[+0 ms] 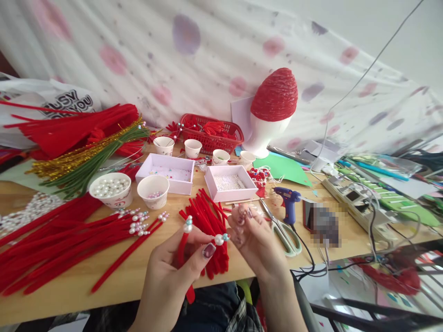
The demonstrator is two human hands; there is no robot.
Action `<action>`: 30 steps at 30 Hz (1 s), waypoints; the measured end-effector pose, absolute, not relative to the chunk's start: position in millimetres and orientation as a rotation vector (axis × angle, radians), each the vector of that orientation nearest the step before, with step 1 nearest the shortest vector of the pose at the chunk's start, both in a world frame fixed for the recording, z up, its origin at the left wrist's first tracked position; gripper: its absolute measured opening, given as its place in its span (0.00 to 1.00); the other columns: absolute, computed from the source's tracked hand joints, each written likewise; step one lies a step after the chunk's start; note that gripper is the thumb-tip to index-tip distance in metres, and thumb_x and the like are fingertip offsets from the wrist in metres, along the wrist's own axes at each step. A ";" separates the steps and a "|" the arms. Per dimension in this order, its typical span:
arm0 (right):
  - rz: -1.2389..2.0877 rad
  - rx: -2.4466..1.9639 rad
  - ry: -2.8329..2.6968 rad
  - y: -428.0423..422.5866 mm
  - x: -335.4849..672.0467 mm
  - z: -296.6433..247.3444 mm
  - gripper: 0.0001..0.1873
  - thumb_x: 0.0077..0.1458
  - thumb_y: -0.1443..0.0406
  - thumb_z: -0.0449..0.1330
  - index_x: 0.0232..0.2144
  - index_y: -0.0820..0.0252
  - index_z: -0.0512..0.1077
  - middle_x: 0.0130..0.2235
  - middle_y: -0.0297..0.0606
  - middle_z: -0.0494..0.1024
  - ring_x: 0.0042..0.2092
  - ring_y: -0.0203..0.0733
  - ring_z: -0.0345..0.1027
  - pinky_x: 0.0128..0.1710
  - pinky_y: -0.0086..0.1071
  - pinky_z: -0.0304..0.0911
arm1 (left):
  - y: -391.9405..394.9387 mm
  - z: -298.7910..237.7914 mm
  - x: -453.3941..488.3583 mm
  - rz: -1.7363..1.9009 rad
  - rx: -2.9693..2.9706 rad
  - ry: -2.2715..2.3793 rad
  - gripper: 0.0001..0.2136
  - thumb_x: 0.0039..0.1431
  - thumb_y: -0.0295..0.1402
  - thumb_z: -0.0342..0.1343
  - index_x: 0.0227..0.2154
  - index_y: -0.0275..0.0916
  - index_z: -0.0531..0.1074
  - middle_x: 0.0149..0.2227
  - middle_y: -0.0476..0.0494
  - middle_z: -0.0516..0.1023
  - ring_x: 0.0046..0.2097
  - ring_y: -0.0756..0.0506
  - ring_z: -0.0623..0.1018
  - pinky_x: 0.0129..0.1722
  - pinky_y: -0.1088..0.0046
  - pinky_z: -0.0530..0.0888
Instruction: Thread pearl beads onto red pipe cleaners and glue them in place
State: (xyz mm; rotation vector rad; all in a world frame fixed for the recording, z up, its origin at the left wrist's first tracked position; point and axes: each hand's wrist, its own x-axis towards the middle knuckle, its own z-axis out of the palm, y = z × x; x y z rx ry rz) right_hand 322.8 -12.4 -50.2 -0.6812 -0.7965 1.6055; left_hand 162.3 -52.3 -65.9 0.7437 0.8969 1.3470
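My left hand (180, 267), its fingers closed, holds a red pipe cleaner (182, 249) that runs down below the palm. White and blue beads (188, 224) sit at that stem's upper end. Between my left thumb and forefinger a white pearl bead (219, 240) with a blue bead beside it points right. Close to these beads, my right hand (258, 240) has its fingers curled and pinched together; anything in them is too small to make out. Behind both hands lies a pile of short red pipe cleaners (204, 214).
Bead-tipped red stems (69, 249) spread at left. Paper cups of beads (112, 189) and white box trays (230, 182) stand mid-table. At right are scissors (285, 235), a blue glue gun (289, 203) with its cord, and a power strip (356, 207). A red-wrapped head form (275, 97) stands behind.
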 end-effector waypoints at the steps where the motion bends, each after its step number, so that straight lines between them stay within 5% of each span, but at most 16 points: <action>1: 1.685 -0.619 -0.703 -21.0 316.9 -51.7 0.11 0.51 0.63 0.70 0.27 0.60 0.71 0.26 0.29 0.64 0.25 0.28 0.54 0.24 0.20 0.57 | -53.8 -64.0 163.7 1.370 0.794 0.904 0.09 0.49 0.40 0.69 0.26 0.39 0.81 0.21 0.50 0.74 0.18 0.57 0.64 0.17 0.83 0.64; 4: 1.810 -0.492 -0.547 -37.4 303.9 -54.2 0.08 0.53 0.65 0.69 0.29 0.61 0.74 0.27 0.29 0.65 0.26 0.27 0.56 0.26 0.19 0.60 | -58.5 -56.0 168.1 1.471 0.927 0.999 0.02 0.51 0.32 0.66 0.25 0.41 0.81 0.24 0.49 0.78 0.23 0.53 0.74 0.23 0.81 0.73; 9: 1.897 -0.377 -0.396 -43.7 295.6 -55.3 0.07 0.53 0.66 0.70 0.30 0.61 0.74 0.28 0.28 0.66 0.27 0.26 0.61 0.25 0.18 0.62 | -64.8 -47.6 171.1 1.600 1.120 1.135 0.06 0.50 0.25 0.63 0.25 0.44 0.81 0.24 0.53 0.77 0.26 0.53 0.75 0.26 0.84 0.75; 18: 2.015 -0.252 -0.230 -48.9 292.0 -57.0 0.06 0.55 0.68 0.69 0.33 0.60 0.74 0.32 0.30 0.76 0.31 0.25 0.72 0.27 0.16 0.65 | -62.5 -43.4 161.3 1.558 1.496 1.208 0.07 0.52 0.23 0.60 0.27 0.41 0.79 0.27 0.52 0.80 0.27 0.52 0.78 0.27 0.83 0.77; 30: 2.041 -0.290 -0.206 -49.8 285.7 -57.0 0.07 0.54 0.67 0.69 0.33 0.58 0.74 0.33 0.28 0.77 0.29 0.23 0.69 0.27 0.15 0.64 | -62.8 -47.8 159.4 1.541 1.477 1.269 0.07 0.54 0.23 0.60 0.28 0.42 0.77 0.26 0.55 0.77 0.27 0.54 0.75 0.25 0.83 0.73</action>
